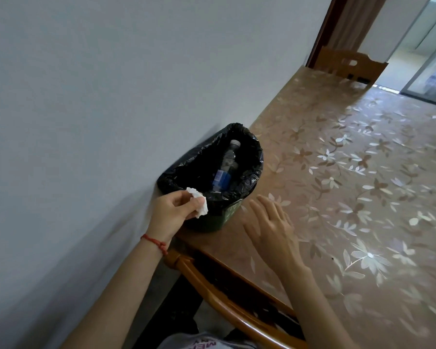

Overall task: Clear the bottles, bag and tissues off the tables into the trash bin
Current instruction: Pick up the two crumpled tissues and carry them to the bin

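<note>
A small green trash bin lined with a black bag stands on the table's corner by the wall. Inside it lies a clear plastic bottle with a blue label. My left hand pinches a crumpled white tissue right at the bin's near rim. My right hand hovers flat over the table just to the right of the bin, fingers spread and holding nothing.
The table wears a brown flowered cloth and runs along a white wall. A wooden chair back sits below my arms; another wooden chair stands at the far end near a doorway.
</note>
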{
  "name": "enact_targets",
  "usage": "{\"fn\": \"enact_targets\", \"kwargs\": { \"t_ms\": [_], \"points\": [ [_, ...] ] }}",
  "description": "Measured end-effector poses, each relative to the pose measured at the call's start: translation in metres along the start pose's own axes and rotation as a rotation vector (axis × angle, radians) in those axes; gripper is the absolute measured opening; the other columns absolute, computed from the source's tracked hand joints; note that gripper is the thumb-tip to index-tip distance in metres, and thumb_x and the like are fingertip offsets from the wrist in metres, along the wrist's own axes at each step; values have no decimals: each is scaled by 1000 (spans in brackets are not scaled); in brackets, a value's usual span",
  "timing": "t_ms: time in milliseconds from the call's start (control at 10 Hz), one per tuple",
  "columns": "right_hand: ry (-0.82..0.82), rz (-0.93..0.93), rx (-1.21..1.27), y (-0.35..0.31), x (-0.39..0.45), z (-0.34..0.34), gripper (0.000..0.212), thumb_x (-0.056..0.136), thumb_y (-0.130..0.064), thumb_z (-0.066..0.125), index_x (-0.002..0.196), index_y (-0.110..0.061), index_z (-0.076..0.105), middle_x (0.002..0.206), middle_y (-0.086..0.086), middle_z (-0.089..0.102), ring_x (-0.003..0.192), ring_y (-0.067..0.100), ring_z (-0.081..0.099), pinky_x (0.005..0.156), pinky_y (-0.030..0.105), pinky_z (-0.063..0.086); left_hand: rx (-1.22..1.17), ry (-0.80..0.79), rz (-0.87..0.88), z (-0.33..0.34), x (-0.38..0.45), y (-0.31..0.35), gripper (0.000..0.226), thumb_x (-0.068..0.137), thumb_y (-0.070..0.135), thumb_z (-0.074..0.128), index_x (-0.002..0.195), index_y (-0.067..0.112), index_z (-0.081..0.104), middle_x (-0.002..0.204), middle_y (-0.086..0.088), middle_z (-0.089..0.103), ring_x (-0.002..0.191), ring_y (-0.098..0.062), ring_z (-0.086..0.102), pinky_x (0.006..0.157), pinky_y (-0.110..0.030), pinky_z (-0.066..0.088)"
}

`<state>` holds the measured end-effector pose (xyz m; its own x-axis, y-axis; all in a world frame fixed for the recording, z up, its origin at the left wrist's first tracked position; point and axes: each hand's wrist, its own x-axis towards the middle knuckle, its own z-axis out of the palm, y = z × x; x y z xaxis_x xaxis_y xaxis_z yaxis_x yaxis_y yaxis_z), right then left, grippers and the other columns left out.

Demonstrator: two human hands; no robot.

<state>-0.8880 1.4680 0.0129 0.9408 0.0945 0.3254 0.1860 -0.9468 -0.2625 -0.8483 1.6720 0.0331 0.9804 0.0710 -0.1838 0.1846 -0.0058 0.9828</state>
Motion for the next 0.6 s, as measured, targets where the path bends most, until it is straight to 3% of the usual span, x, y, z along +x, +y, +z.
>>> {"fn": "enact_targets", "kwargs": {
  "t_ms": [200, 300, 400, 500, 600],
  "points": [
    [-77, -4, -40, 3, -17, 5, 48, 88, -44, 40, 116, -10, 59, 122, 12, 62, 113, 28, 58, 87, 40, 52, 73, -46, 113, 11, 11, 18, 15, 79, 8, 68, 70, 21, 68, 61, 9, 69, 66, -6, 65, 62, -14, 53],
    [-81, -8, -54, 3, -19, 4, 47, 88, -44, 39, 117, -12, 59, 122, 11, 61, 113, 27, 59, 86, 38, 52, 263, -1, 240, 19, 27, 34, 13, 77, 14, 70, 69, 23, 65, 64, 10, 64, 62, -2, 59, 61, -10, 48],
    [-83, 1, -44, 2, -20, 4, 47, 89, -45, 40, 118, -12, 59, 124, 11, 61, 114, 26, 58, 87, 38, 51, 373, 19, 316, 27, 46, 45, 2, 77, 17, 71, 76, 16, 69, 70, 4, 65, 68, -9, 59, 66, -13, 45],
    [-59, -8, -47, 4, -19, 5, 47, 89, -45, 40, 118, -13, 58, 124, 10, 60, 114, 26, 57, 87, 37, 51, 460, 36, 320, 34, 63, 48, 17, 77, 20, 69, 89, 8, 72, 82, 0, 67, 79, -11, 59, 63, -1, 39],
    [-50, -10, -22, 3, -18, 6, 47, 89, -45, 39, 119, -13, 57, 124, 10, 60, 115, 26, 57, 87, 38, 51, 499, 44, 276, 39, 71, 50, 22, 79, 22, 68, 96, 8, 71, 92, -6, 71, 82, -10, 59, 73, -12, 41]
  ]
}}
